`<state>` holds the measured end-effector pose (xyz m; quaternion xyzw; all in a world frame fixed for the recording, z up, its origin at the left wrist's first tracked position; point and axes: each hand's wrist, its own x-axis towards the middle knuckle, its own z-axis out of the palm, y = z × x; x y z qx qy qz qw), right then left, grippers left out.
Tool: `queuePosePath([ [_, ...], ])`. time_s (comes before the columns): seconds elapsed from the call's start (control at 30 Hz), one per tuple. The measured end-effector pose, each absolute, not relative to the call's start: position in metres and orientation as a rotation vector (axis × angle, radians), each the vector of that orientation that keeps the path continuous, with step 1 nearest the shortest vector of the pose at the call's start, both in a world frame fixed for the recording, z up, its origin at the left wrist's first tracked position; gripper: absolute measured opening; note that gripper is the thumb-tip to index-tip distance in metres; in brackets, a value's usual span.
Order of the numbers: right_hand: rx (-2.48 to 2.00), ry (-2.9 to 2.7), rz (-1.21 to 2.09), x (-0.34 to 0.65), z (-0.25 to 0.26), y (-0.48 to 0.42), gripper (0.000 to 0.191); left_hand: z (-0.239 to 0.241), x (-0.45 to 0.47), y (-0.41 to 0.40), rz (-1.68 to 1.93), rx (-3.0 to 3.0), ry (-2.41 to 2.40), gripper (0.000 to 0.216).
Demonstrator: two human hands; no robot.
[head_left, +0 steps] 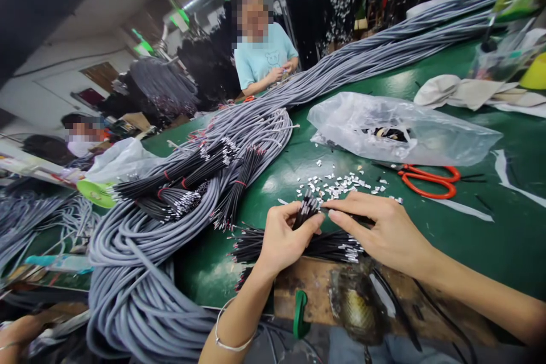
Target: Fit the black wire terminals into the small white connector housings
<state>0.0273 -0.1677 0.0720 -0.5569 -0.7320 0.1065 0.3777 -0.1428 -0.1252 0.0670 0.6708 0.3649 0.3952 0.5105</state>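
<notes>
My left hand (284,239) is wrapped around a bundle of short black wires (306,210), their silvery ends pointing up. Beside it, my right hand (384,230) pinches what looks like a single black wire (354,216), its fingertips close to the bundle's tips. More black wires (328,247) with silvery and reddish ends lie on the table under both hands. Just beyond my fingers, small white and silvery pieces (341,183) are scattered. A wooden board (302,284) with a worn metal device (360,304) sits at the near table edge, below my hands.
Long grey cables (145,284) are heaped on the left and run back across the green table (443,227). Tied black wire bundles (239,187) rest on them. Orange-handled scissors (430,181) and a clear plastic bag (396,131) lie right. A co-worker (267,57) sits opposite.
</notes>
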Motion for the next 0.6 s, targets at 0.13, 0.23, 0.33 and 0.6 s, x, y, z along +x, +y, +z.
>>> queuePosePath([
  [0.13,-1.413,-1.871,0.299,0.0287,0.0706,-0.1675,0.024,0.0659,-0.1431,-0.1253,0.952,1.621,0.874,0.025],
  [0.23,-1.412,-1.878,0.275,0.0287,0.0704,-0.1692,0.022,0.0666,-0.1428,-0.1241,0.954,1.563,0.892,0.021],
  [0.33,-1.415,-1.844,0.249,0.0288,0.0721,-0.1709,0.022,0.0701,-0.1424,-0.1232,0.943,1.501,0.888,0.023],
  [0.6,-1.423,-1.827,0.073,0.0283,0.0753,-0.1717,0.019,0.0727,-0.1426,-0.1262,0.918,1.539,0.864,0.029],
])
